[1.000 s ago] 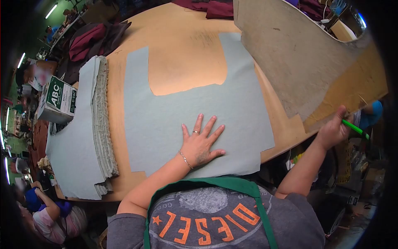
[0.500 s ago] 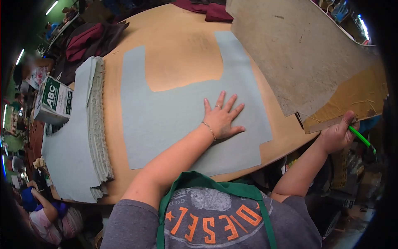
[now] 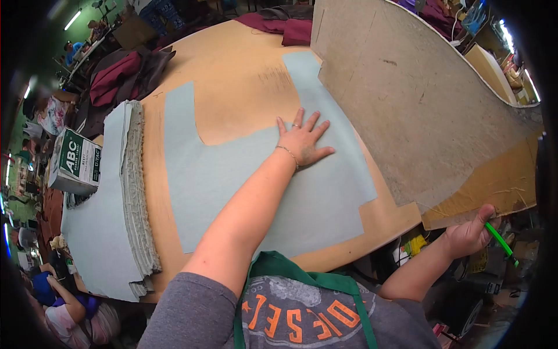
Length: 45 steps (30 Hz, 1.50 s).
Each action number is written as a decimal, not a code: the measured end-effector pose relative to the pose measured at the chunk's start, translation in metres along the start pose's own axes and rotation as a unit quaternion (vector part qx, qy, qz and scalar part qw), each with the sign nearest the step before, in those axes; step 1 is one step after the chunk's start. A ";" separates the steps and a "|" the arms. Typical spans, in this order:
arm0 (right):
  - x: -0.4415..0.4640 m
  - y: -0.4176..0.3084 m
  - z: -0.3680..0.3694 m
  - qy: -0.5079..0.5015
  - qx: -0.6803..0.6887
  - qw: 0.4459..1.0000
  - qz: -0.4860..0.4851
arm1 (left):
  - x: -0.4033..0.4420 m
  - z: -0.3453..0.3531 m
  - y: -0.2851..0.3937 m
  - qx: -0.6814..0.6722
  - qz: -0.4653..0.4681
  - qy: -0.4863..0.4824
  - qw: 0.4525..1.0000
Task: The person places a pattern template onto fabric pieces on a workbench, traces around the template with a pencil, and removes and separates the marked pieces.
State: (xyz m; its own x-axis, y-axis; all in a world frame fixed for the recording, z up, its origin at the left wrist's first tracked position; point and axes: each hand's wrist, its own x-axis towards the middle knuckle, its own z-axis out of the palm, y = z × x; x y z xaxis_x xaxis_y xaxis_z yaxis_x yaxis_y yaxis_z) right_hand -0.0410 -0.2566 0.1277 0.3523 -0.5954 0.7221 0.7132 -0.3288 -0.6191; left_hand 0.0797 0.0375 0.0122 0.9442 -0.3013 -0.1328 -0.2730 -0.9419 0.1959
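My left hand (image 3: 303, 141) lies flat with spread fingers on a pale blue-grey fabric piece (image 3: 267, 192), near the inner edge of its U-shaped cutout. At the right, my right hand (image 3: 469, 234) grips the lower corner of a large stiff grey-brown board (image 3: 407, 104), where brown tape (image 3: 494, 183) covers the board. A green pen-like tool (image 3: 501, 241) is also held in that hand and sticks out past the fingers. The board covers the right side of the table, next to the fabric.
A stack of blue-grey fabric (image 3: 110, 221) lies at the left of the wooden table (image 3: 232, 55), with an ABC box (image 3: 77, 161) on it. Maroon and dark cloth (image 3: 119, 75) lies behind. Another person (image 3: 72, 311) is at the lower left.
My left hand has slid forward over the fabric, from its lower middle to near the cutout. My right hand and the board's corner appear lower in view.
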 end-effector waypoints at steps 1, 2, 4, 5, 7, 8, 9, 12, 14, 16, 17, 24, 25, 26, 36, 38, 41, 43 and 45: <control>0.001 0.000 -0.001 0.002 -0.007 1.000 -0.001 | 0.002 0.002 -0.006 0.009 0.002 0.014 1.000; 0.002 -0.003 -0.002 0.003 -0.025 1.000 -0.008 | 0.003 0.006 -0.012 0.018 0.003 0.027 0.999; 0.004 -0.009 -0.002 0.009 -0.019 1.000 -0.010 | -0.012 0.005 -0.020 0.013 0.010 0.050 0.999; 0.004 -0.011 -0.003 0.010 -0.015 1.000 -0.010 | -0.032 0.005 -0.018 0.002 0.016 0.060 0.998; 0.009 -0.009 -0.018 0.011 -0.014 1.000 0.010 | -0.085 -0.003 -0.011 -0.017 -0.008 0.052 0.998; 0.010 -0.012 -0.021 0.024 -0.015 0.999 0.021 | -0.115 -0.006 -0.008 -0.025 -0.036 0.032 0.999; 0.009 -0.015 -0.026 0.037 -0.017 0.999 0.032 | -0.140 -0.001 -0.009 -0.028 -0.087 0.015 0.996; 0.010 -0.017 -0.037 0.036 0.011 0.994 0.105 | -0.187 0.011 -0.013 -0.034 -0.187 -0.012 0.982; 0.008 -0.021 -0.033 0.007 0.050 0.990 0.133 | -0.193 0.016 -0.022 -0.024 -0.178 0.005 0.984; 0.004 -0.022 -0.027 -0.022 0.093 0.984 0.148 | -0.191 0.019 -0.030 -0.027 -0.161 0.026 0.986; 0.003 -0.024 -0.026 -0.030 0.114 0.979 0.169 | -0.190 0.020 -0.032 -0.028 -0.152 0.039 0.987; 0.020 -0.037 -0.080 -0.181 0.306 0.871 0.338 | -0.204 0.050 -0.075 -0.301 -0.142 0.304 0.893; 0.021 -0.042 -0.086 -0.220 0.350 0.829 0.377 | -0.206 0.051 -0.094 -0.423 -0.157 0.365 0.814; 0.020 -0.044 -0.090 -0.213 0.346 0.827 0.388 | -0.213 0.033 -0.105 -0.471 -0.200 0.334 0.791; -0.020 0.053 -0.035 -0.293 0.143 0.867 0.376 | -0.246 -0.012 -0.137 -0.739 -0.085 0.186 0.642; -0.044 0.053 0.003 -0.280 -0.002 0.889 0.363 | -0.272 -0.017 -0.133 -0.669 -0.131 0.252 0.686; -0.081 0.078 0.039 -0.350 -0.041 0.872 0.339 | -0.299 -0.001 -0.143 -0.647 -0.170 0.336 0.663; -0.097 0.092 0.061 -0.414 -0.109 0.851 0.304 | -0.310 0.006 -0.154 -0.635 -0.214 0.362 0.648; -0.113 0.115 0.081 -0.441 -0.150 0.849 0.250 | -0.309 0.014 -0.172 -0.639 -0.225 0.358 0.642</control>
State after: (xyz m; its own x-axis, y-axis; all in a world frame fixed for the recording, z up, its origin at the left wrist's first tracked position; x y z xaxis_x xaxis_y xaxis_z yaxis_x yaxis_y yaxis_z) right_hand 0.0501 -0.1675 -0.0002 0.9767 0.0214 0.2136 0.2004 -0.4479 -0.8713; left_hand -0.1671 0.2907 0.0063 0.8420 0.5356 -0.0652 0.0002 0.1205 0.9927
